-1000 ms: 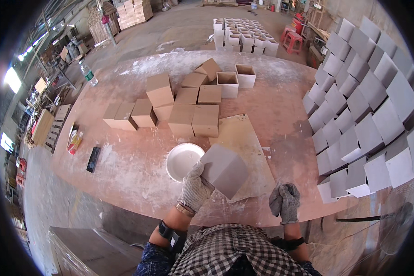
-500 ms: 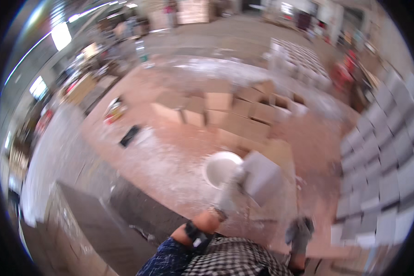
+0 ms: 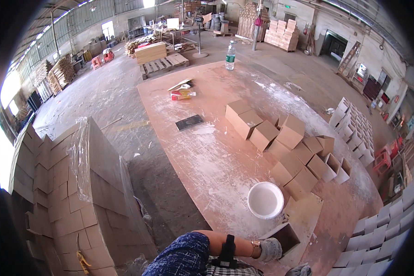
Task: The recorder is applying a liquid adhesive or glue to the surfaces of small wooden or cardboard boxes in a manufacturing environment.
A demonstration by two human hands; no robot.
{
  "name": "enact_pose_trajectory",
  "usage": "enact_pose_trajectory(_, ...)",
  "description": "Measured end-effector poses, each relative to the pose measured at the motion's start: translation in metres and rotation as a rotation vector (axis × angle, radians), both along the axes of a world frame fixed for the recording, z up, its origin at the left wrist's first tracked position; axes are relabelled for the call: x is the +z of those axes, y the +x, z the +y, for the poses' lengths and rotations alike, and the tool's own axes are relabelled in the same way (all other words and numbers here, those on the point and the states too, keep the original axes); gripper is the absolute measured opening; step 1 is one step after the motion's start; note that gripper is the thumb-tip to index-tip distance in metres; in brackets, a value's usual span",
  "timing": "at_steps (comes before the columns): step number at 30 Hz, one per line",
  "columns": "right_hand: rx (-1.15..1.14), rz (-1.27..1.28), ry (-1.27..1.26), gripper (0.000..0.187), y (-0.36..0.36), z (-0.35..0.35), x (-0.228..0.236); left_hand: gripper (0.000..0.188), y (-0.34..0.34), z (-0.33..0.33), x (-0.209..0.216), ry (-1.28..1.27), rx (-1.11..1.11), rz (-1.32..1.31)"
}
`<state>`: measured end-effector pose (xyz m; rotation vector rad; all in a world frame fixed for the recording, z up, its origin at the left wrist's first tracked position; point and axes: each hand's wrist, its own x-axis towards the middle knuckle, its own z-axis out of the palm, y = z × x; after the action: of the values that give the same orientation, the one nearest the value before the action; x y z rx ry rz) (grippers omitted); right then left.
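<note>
Box [image 3: 286, 236] gripped by the left hand [image 3: 271, 250], finger spread hidden — right hand [image 3: 301, 270] cropped, its fingers I can't tell.

Reddish table [image 3: 202, 161] streaked white, clustered brown boxes [image 3: 290, 132], white bowl [image 3: 265, 201], tan board [image 3: 304, 212], black phone [image 3: 189, 122], upright clear bottle [image 3: 230, 56]

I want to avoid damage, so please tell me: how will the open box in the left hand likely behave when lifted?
The open box is probably light for its size, since its open end shows a hollow inside. It seems fairly stiff: its walls look flat. Its thin rim suggests that a wall may dent if squeezed hard.
</note>
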<state>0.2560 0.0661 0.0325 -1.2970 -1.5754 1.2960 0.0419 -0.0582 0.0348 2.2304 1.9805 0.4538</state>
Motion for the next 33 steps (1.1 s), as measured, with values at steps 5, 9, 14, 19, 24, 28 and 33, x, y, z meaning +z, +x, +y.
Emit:
enact_pose_trajectory(5,-0.081,-0.049,-0.006,0.021,-0.027,-0.032,0.040,0.019,-0.009,0.001,-0.019,-0.167,-0.038,0.085)
enact_pose_trajectory(9,-0.082,0.026,-0.065,0.020,-0.032,-0.036,0.035,0.017,-0.011,0.005,-0.062,-0.097,-0.031,0.075)
enact_pose_trajectory(14,-0.046,0.111,-0.151,0.020,-0.031,-0.043,0.020,0.008,-0.015,-0.011,-0.063,0.237,-0.072,-0.010)
enact_pose_trajectory(19,-0.038,0.179,-0.237,0.022,-0.028,-0.059,0.010,0.007,-0.018,-0.028,-0.068,0.345,-0.097,-0.074)
enact_pose_trajectory(24,-0.055,0.404,-0.316,0.024,-0.005,-0.060,-0.009,0.006,-0.027,-0.025,-0.066,0.407,-0.163,-0.124)
enact_pose_trajectory(28,0.039,0.641,-0.598,0.031,-0.036,-0.070,0.018,0.005,-0.051,-0.042,-0.061,0.407,-0.184,-0.053)
enact_pose_trajectory(33,-0.200,0.408,-0.321,0.021,-0.004,-0.059,0.017,0.023,-0.056,-0.015,0.026,0.472,-0.241,0.075)
